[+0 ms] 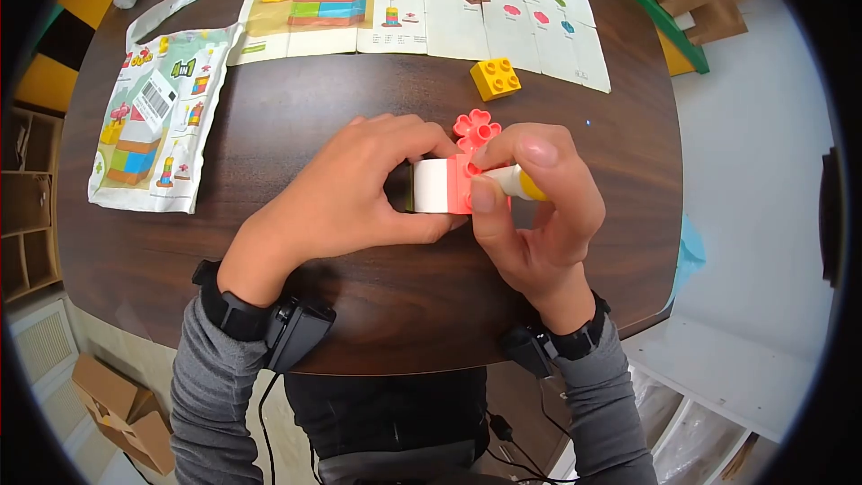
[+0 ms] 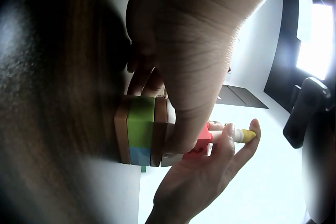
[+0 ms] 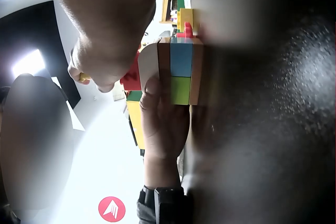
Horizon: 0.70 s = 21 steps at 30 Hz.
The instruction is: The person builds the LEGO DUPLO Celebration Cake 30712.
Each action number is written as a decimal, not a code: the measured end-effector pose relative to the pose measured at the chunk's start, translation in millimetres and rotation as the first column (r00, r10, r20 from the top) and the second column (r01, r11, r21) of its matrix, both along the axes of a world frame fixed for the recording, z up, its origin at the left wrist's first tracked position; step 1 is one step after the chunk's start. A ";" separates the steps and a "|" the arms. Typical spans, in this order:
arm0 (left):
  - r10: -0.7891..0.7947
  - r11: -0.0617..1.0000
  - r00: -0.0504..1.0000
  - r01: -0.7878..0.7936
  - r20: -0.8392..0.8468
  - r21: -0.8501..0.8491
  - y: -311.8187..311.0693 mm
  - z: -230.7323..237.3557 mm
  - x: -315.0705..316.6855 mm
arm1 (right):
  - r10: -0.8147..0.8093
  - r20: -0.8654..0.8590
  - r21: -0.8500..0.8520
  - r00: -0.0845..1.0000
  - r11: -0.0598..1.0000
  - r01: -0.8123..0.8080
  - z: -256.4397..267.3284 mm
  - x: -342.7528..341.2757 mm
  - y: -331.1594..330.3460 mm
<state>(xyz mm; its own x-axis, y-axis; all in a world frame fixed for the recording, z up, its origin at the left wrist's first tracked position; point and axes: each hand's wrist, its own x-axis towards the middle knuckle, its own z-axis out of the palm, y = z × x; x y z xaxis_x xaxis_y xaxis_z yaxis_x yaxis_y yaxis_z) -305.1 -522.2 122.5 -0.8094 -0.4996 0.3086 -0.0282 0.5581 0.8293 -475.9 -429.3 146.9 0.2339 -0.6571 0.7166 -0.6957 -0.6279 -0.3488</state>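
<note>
A stack of toy building bricks stands on the table, with brown layers around a green brick [image 2: 142, 121] and a blue brick [image 3: 181, 60]. Above them come a white rounded brick [image 1: 431, 186] and a pinkish-red brick [image 1: 458, 190]. My left hand [image 1: 350, 184] grips the stack from its left side, thumb along the near face. Between thumb and index finger, my right hand [image 1: 549, 202] pinches a white candle piece [image 2: 239, 136] with a yellow tip, its lower end right at the red brick's top. Pink flower pieces [image 1: 476, 126] lie just behind the stack.
A yellow brick [image 1: 496, 79] with studs on top sits behind the flowers. An unfolded instruction sheet [image 1: 395, 31] spreads along the far side of the table. To the left lies a white printed bag [image 1: 162, 126], with a torn strip above it.
</note>
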 end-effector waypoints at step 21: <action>-0.016 0.997 0.998 0.011 0.059 0.078 -1.9 3.3 3.8 | -0.517 0.135 0.234 0.845 0.845 0.480 -25.9 -38.0 -16.8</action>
